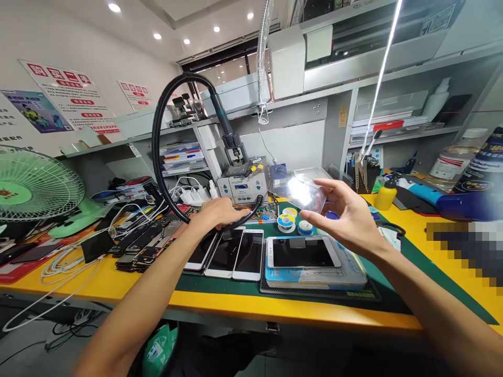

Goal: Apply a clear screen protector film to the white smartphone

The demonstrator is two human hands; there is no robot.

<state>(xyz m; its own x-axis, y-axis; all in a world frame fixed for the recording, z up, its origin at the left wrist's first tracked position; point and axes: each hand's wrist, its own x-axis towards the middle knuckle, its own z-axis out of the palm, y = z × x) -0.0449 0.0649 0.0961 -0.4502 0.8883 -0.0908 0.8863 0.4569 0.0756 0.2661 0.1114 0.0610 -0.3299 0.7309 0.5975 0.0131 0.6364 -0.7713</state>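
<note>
Right hand (346, 214) on clear plastic sheet (302, 192)

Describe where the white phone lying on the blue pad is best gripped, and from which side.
Likely its long edges, fingers coming from above: the white phone lies flat, screen up, sideways on the blue pad, so its rim stands free.

Both bare arms reach forward from the lower corners of the view, the left forearm (133, 285) and the right forearm (428, 303) angling in toward each other. The left hand (218, 217) sits low with its back upward, its fingers (236, 213) curled forward and down. Well apart and to its right, the right hand (346, 214) is raised higher and turned on edge, its thumb (318, 224) and fingers (334, 187) spread wide, with the fingertips pointing toward the left hand.
</note>
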